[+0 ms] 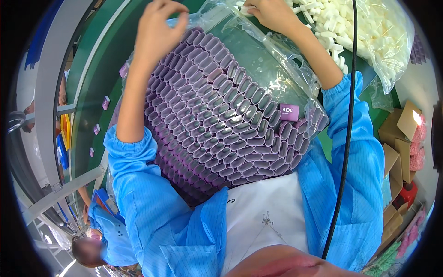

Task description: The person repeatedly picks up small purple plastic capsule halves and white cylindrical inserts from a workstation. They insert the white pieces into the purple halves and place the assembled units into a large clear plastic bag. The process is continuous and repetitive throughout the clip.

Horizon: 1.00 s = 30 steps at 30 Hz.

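Above the far edge of the packed pieces, my left hand is raised with its thumb and fingers curved and slightly apart; nothing shows between them. At the far side, my right hand pinches a small white plastic piece beside a loose pile of white pieces. Many hollow oval purple plastic shells stand on end in tight rows in front of me, their open ends up. One purple shell lies on its side on top, near the right edge of the rows.
Clear plastic sheeting lies beside the shells. A clear bag spills white pieces at far right. Several purple shells lie loose on the green surface at left. A black cable hangs across the view. Cardboard boxes stand right; a co-worker is lower left.
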### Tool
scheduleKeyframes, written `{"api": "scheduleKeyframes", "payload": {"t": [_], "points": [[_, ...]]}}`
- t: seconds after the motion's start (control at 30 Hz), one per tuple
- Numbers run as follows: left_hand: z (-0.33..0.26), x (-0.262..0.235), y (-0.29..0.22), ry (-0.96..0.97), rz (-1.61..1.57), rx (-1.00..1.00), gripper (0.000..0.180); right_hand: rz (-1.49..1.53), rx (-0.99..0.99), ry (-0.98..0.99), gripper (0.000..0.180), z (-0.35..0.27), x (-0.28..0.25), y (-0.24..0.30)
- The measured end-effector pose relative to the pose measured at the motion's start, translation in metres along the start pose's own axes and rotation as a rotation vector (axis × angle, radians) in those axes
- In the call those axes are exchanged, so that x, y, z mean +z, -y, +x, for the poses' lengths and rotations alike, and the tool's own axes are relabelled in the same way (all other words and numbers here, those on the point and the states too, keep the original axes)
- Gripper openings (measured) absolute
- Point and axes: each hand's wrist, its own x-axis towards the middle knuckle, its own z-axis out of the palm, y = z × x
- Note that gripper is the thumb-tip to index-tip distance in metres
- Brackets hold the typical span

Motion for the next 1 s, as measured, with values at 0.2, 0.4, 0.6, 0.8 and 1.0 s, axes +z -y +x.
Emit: {"api": "scheduleKeyframes", "payload": {"t": [0.2, 0.4, 0.6, 0.8, 1.0], "points": [[0.005, 0.003, -0.002, 0.333, 0.197, 0.065, 0.019, 0.104, -0.036, -0.089, 0.009, 0.0, -0.008, 0.009], [0.023, 0.012, 0.033, 0.527, 0.22, -0.07, 0.022, 0.228, 0.019, -0.11, 0.01, 0.0, -0.019, 0.021], [0.02, 0.01, 0.012, 0.078, -0.011, 0.118, 0.021, 0.427, 0.256, -0.136, 0.018, 0.003, -0.048, 0.039], [0.004, 0.06, -0.017, -0.133, -1.457, -0.431, 0.021, 1.211, 0.41, -0.223, 0.018, -0.001, -0.044, 0.049], [-0.001, 0.06, -0.038, -0.156, -1.367, -0.407, 0.027, 1.186, 0.456, -0.197, 0.015, -0.006, -0.043, 0.05]]}}
